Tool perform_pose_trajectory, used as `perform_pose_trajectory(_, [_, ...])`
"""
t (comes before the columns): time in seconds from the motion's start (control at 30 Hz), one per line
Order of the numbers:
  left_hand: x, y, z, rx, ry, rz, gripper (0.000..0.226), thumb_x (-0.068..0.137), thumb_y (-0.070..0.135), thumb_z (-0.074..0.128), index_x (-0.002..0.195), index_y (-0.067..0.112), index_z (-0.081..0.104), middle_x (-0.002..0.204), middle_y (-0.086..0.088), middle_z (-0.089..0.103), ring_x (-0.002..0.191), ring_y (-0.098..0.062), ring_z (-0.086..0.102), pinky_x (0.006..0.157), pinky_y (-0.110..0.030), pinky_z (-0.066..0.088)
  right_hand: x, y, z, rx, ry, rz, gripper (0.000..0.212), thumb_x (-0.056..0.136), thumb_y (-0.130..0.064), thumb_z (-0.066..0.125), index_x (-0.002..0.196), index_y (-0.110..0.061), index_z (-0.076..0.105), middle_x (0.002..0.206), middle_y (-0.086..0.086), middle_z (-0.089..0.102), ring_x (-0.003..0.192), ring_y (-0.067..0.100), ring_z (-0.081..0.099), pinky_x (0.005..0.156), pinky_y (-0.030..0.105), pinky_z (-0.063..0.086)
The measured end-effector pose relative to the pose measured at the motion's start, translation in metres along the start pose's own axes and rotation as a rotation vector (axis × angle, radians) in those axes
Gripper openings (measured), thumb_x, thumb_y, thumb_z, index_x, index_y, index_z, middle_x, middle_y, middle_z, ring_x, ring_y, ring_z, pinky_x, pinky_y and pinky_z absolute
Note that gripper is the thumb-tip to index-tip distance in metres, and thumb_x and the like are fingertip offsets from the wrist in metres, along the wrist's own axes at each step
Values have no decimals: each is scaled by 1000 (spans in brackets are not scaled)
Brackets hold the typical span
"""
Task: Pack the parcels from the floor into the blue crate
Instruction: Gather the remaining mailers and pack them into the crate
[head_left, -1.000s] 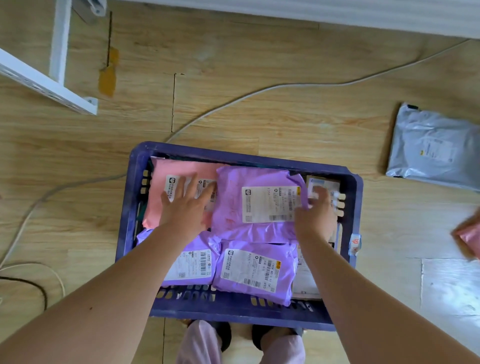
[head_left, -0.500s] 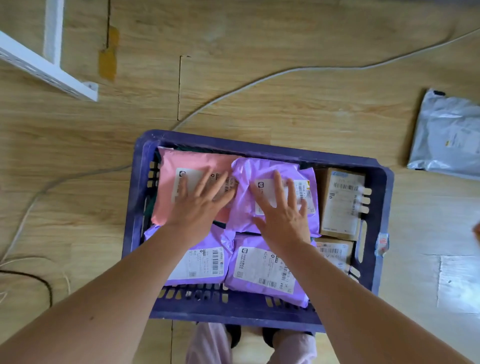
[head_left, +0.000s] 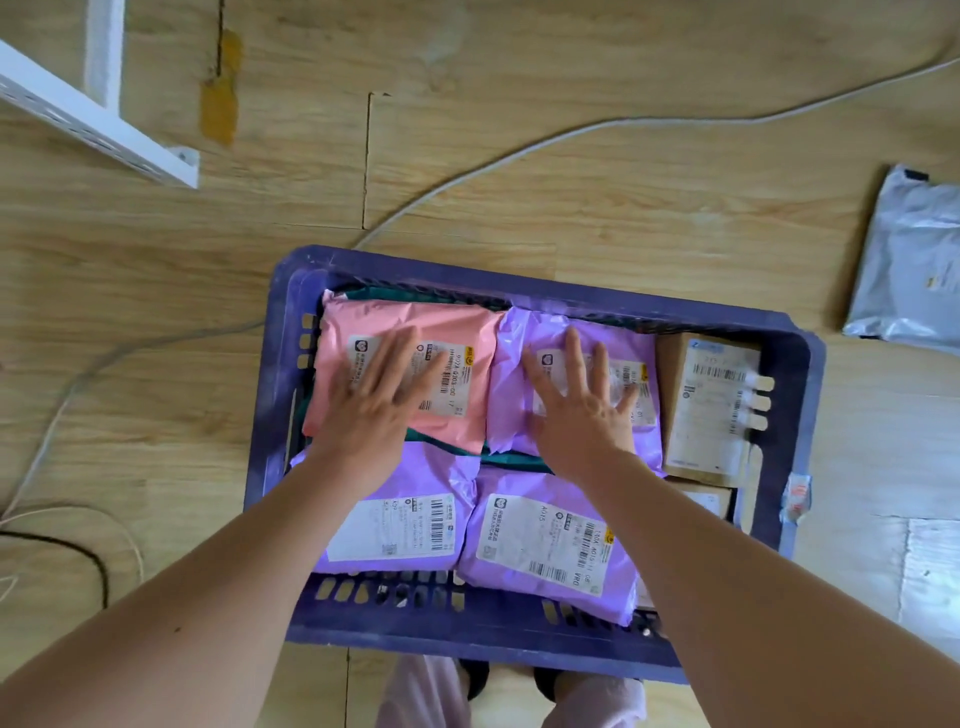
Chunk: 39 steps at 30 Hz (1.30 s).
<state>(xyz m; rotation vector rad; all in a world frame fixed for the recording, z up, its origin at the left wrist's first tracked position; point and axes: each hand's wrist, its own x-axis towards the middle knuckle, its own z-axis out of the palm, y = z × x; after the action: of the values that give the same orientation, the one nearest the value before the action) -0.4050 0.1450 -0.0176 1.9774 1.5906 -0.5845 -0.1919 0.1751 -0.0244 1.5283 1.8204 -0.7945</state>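
Pressing flat with fingers straight and spread, the left hand (head_left: 374, 410) lay on the pink parcel (head_left: 405, 317) at the far left of the blue crate (head_left: 519, 278). The right hand (head_left: 582, 415) was just as wide and flat, gripping nothing, and rested on the label of a purple parcel (head_left: 511, 395) lying edge to edge with the pink one. A brown box (head_left: 706, 405) sat to the right of that parcel, against the crate's right wall, with a second box (head_left: 701, 501) partly showing nearer the person. Two more purple parcels filled the near side, one on the left (head_left: 431, 473) and one on the right (head_left: 545, 535), labels up. Something dark green (head_left: 514, 460) showed between the rows. The crate stood on the wooden floor (head_left: 156, 312). A grey parcel (head_left: 914, 260) lay on the floor well apart to the right, outside the crate. A white cable (head_left: 519, 150) curved past the crate's far side, and a white frame (head_left: 98, 119) stood at the far left.
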Motion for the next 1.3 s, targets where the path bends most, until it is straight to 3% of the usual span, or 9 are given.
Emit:
perform_pose_trajectory(0.1, [2,-1,8,4,-39,-41,81,93,29,30,130,38,-42,145,-2,-44,136,-22,-37,113,-56,-11,7,1,7,-31,-14,4,66,97,-50,24,141,-43,-25,150,2,-38,141,33,-27,110,68,4])
perform_pose_trajectory(0.17, [7,6,9,-8,-17,-23,69,84,59,10,130,43,-39,145,-3,-43,136,-24,-37,112,-61,-8,7,0,10,-26,-1,10,66,97,-52,23,141,-42,-25,149,3,-38,141,34,-26,110,67,3])
perform_pose_trajectory(0.33, [10,23,12,-47,39,-7,74,69,79,-13,135,51,-28,148,4,-39,137,-22,-35,107,-62,-13,-16,-2,18,131,239,-50,61,95,-53,24,145,-45,-11,153,5,-30,143,32,-21,111,61,-1])
perform_pose_trajectory(0.4, [9,26,14,-10,32,-43,71,74,77,-9,137,48,-25,149,3,-37,138,-22,-34,108,-64,-10,-29,-1,29,116,190,-55,61,95,-54,23,143,-47,-15,151,3,-35,139,29,-28,112,60,-4])
perform_pose_trajectory(0.47, [13,31,12,19,-39,-84,69,85,70,12,139,45,-24,148,3,-38,138,-22,-34,108,-65,-6,-35,3,37,53,103,-51,63,95,-56,22,142,-47,-18,148,2,-40,139,28,-31,114,59,-5])
perform_pose_trajectory(0.6, [13,42,-17,9,-114,-93,68,94,51,32,146,40,-11,155,1,-26,143,-22,-22,110,-62,-6,-44,4,20,104,107,-62,61,97,-52,23,145,-44,-15,151,3,-34,142,29,-26,115,55,-8])
perform_pose_trajectory(0.8, [-22,66,-73,-11,143,-48,76,87,37,54,150,27,13,159,-7,5,146,-24,9,111,-59,12,-91,16,-34,244,266,-75,58,99,-41,31,149,-37,1,157,6,-18,145,28,-15,118,48,-5])
perform_pose_trajectory(0.93, [-45,96,-112,43,319,89,79,58,22,82,131,16,53,143,-18,44,128,-34,48,92,-64,39,-132,33,-73,311,326,-89,58,100,-39,31,150,-32,1,158,7,-14,147,26,-7,118,41,3])
perform_pose_trajectory(1.3, [-111,182,-250,-18,426,363,64,60,14,82,119,8,60,133,-20,50,119,-32,49,89,-59,46,-272,104,-165,423,560,32,49,95,-27,47,142,-23,36,151,6,30,138,25,29,111,37,25])
